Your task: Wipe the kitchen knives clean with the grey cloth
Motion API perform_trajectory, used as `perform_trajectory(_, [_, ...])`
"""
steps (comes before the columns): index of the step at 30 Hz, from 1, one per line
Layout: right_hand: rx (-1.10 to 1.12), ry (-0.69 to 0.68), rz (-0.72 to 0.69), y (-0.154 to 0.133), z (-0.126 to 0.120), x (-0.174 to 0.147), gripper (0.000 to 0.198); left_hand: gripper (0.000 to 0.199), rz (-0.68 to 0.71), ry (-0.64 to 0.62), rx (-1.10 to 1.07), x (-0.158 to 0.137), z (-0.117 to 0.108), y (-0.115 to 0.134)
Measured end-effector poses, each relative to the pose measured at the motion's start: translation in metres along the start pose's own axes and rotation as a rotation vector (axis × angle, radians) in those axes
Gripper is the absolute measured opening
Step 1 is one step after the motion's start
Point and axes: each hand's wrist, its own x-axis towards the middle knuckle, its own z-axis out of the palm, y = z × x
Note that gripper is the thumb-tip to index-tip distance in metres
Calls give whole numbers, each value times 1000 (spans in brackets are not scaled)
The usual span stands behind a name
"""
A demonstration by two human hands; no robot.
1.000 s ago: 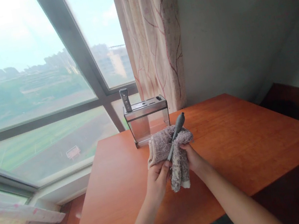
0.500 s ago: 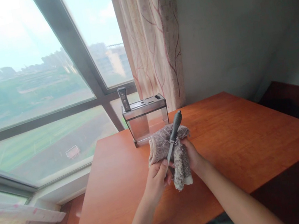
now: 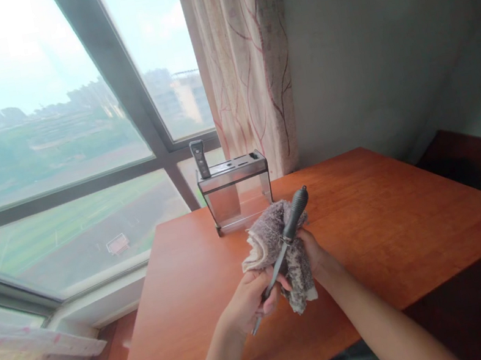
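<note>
A sharpening steel [image 3: 296, 212] with a dark ribbed handle lies slantwise across a folded grey-brown fluffy cloth [image 3: 266, 239], its handle up and to the right. My left hand [image 3: 251, 300] is closed around the lower part of the thin metal rod, whose tip pokes out below the fingers. From the right, my right hand [image 3: 316, 252] grips the cloth beneath the handle; most of its fingers are hidden behind the fabric. Both hands are held above the wooden table [image 3: 390, 212].
Behind the cloth a clear-sided knife block [image 3: 234, 172] stands near the table's far left edge, with one dark-handled knife [image 3: 199, 159] upright in its slot. A window [image 3: 43, 146] is on the left, and a patterned curtain [image 3: 244, 67] hangs behind the table.
The steel's handle has shifted right and slightly down, and its tip now shows below my left hand. My left hand has moved slightly left and down. The cloth's left edge has folded differently.
</note>
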Motion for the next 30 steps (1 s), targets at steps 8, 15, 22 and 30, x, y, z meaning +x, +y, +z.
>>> perform_trajectory(8, [101, 50, -26, -6, 15, 3, 28, 30, 103, 121, -190, 2, 3, 6])
perform_trajectory(15, [-378, 260, -415, -5, 27, 2, 21, 29, 100, 124, -247, 6, 5, 3])
perform_trajectory(22, [-707, 369, -649, -4, 15, 5, 12, 28, 77, 74, -302, 3, 1, 4])
perform_trajectory(30, [-670, 408, -625, -5, 15, 5, 14, 29, 135, 169, -224, 4, 5, 7])
